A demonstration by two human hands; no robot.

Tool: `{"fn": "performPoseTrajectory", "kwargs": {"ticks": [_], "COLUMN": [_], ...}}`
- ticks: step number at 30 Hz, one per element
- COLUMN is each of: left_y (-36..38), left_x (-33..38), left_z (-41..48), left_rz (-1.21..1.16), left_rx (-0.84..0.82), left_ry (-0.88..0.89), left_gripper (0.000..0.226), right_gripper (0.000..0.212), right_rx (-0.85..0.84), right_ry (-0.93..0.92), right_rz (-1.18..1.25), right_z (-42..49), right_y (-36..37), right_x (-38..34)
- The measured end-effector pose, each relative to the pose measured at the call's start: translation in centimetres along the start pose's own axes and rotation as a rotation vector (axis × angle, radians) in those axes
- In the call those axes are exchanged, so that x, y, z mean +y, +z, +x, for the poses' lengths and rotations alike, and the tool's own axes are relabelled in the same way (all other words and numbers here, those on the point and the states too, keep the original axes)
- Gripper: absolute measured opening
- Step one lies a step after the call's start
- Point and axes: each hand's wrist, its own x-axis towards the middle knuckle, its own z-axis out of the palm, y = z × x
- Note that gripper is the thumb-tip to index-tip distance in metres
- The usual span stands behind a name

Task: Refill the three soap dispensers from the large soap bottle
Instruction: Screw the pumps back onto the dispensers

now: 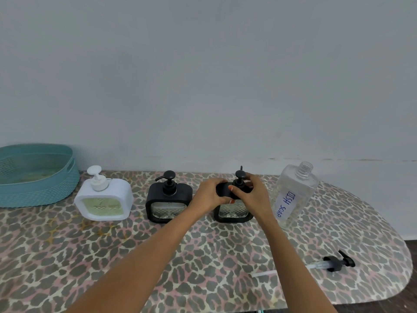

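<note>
- The right-hand black dispenser [232,214] stands near the table's [203,267] back edge, toward its right end, just beside the large soap bottle [293,195].
- The left hand [208,195] grips the dispenser's top left shoulder, thumb to the front. The right hand [252,195] curls its fingers round the collar under the black pump head [240,175].
- The likely step is turning the pump collar, whether off or on I cannot tell.
- The body looks like a stiff frame round a patterned clear window: probably rigid, light when low on soap, and slick if soap runs down it. The squared shoulder is the steady place to brace, and the narrow collar is the part to twist.
- The large soap bottle is uncapped, marked "DISH SOAP", and looks nearly empty, so easy to tip. Its pump [334,263] lies near the table's right front edge.
- The middle black dispenser [168,205] and the white dispenser [103,199], showing greenish soap, stand in line to the left, pumps on.
- A teal basket [45,177] sits at the back left corner.
</note>
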Motion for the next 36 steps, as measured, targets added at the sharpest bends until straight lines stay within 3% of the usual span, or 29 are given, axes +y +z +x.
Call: {"fn": "performPoseTrajectory", "kwargs": {"ticks": [5,28,36], "left_y": [0.0,0.4,0.4], "left_x": [0.0,-0.2,-0.5], "left_z": [0.1,0.1,0.1], "left_rz": [0.008,-0.004,-0.017], "left_rx": [-0.001,0.036,0.030], "left_ry": [-0.001,0.004,0.008], "left_gripper": [0.064,0.064,0.062], "right_gripper": [0.032,0.036,0.033], "right_rx": [-0.140,0.281,0.288], "right_ry": [0.007,0.059,0.084], "right_rz": [-0.060,-0.011,0.010], "right_z": [0.5,-0.1,-0.2], "right_y": [-1.4,2.4,2.4], "right_x": [0.5,0.9,0.6]}}
